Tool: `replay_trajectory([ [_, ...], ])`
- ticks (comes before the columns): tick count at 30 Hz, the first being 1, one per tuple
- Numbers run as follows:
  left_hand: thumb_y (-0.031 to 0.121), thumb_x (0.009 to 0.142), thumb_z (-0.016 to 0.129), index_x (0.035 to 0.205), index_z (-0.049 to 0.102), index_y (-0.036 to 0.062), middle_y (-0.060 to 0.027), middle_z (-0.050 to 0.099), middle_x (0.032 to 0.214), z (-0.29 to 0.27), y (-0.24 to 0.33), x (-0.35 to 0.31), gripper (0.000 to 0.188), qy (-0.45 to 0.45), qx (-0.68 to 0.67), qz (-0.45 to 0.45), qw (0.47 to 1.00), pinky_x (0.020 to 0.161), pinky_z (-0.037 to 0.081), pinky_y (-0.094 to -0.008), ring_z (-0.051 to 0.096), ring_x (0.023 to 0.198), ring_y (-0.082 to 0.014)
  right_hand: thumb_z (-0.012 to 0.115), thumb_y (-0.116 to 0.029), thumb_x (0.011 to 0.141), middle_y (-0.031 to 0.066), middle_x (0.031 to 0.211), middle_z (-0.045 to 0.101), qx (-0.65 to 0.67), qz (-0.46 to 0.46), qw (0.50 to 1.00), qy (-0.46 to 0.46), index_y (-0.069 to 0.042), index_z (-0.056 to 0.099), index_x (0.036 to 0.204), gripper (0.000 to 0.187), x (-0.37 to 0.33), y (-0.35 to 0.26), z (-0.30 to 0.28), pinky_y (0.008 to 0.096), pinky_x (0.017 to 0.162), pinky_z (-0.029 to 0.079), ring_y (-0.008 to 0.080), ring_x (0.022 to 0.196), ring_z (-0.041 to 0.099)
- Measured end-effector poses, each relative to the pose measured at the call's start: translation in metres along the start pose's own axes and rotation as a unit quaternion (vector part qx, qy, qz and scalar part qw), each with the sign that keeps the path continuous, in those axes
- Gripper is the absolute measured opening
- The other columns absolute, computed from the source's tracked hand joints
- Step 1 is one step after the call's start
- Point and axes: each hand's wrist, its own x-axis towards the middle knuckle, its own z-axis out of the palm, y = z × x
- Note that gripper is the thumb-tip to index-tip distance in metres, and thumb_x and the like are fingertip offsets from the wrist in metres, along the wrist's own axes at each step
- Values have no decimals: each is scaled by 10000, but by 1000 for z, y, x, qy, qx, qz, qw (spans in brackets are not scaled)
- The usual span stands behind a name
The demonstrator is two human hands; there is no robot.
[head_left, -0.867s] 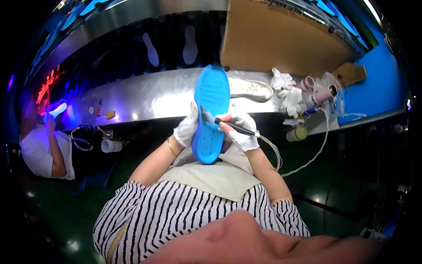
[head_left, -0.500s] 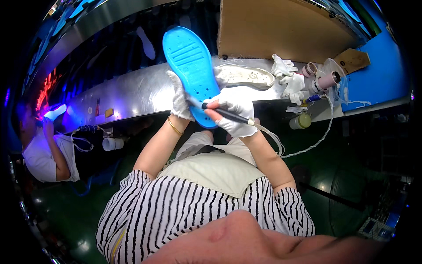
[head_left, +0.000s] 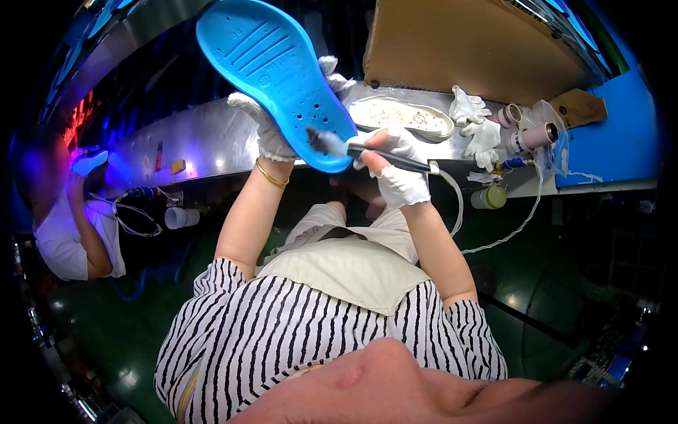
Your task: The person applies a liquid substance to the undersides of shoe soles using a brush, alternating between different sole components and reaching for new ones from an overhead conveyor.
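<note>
A bright blue shoe sole [head_left: 275,78], with ridges and small holes on its face, is held up tilted over the bench. My left hand [head_left: 270,136], in a white glove, grips it from behind along its edges; fingertips show past its right side. In my right hand [head_left: 401,173], whose white glove leaves some fingertips bare, is a black-handled brush [head_left: 399,162] with a pale tube at its back end. The brush's dark bristles lie over the lower end of the sole. Behind the hands, a cream-white shoe sole [head_left: 402,116] lies on the bench.
The metal bench [head_left: 205,141] carries loose white gloves [head_left: 484,138], pink cylinders [head_left: 540,136] and a small yellow block [head_left: 178,167]. A cardboard sheet [head_left: 466,49] stands behind. A greenish jar [head_left: 489,197] hangs at the front edge. Another person [head_left: 78,233] sits at left.
The blue sole has risen and tilted further left, showing larger. My right hand has moved up and slightly right, with the brush now over the sole's lower end.
</note>
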Motion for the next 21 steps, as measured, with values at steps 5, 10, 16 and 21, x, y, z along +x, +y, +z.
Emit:
replay_trajectory([
  [5, 861, 561, 462, 1400, 282, 75, -227, 428, 1320, -15, 12, 9, 1164, -82, 81, -22, 993, 1025, 360, -507, 508, 1156, -351, 694, -26, 777, 55, 829, 625, -98, 55, 994, -8, -38, 610, 852, 114, -5, 2, 5, 216, 606, 488, 95, 686, 601],
  [10, 854, 534, 477, 1397, 289, 87, -242, 452, 1295, -14, 17, 12, 1170, -50, 180, -45, 981, 892, 483, -480, 532, 1133, -346, 652, -7, 783, 89, 871, 627, 39, 35, 999, 2, -31, 601, 852, 90, 6, 6, -7, 258, 669, 494, 162, 762, 618],
  [16, 826, 488, 547, 1316, 425, 45, -171, 544, 1217, 9, 32, 14, 1145, 55, 418, -146, 895, 857, 518, -423, 573, 1075, -280, 664, 49, 746, 68, 862, 626, -202, -10, 975, -87, -30, 626, 834, 125, 18, -4, -10, 273, 619, 512, 148, 723, 600],
  [21, 829, 509, 560, 1318, 421, 54, -192, 549, 1195, 0, 30, 24, 1130, 80, 449, -235, 859, 834, 527, -422, 583, 1051, -307, 672, 30, 737, 76, 845, 620, -93, 122, 979, -135, -10, 619, 809, 98, 26, -10, -24, 279, 660, 513, 150, 727, 592],
])
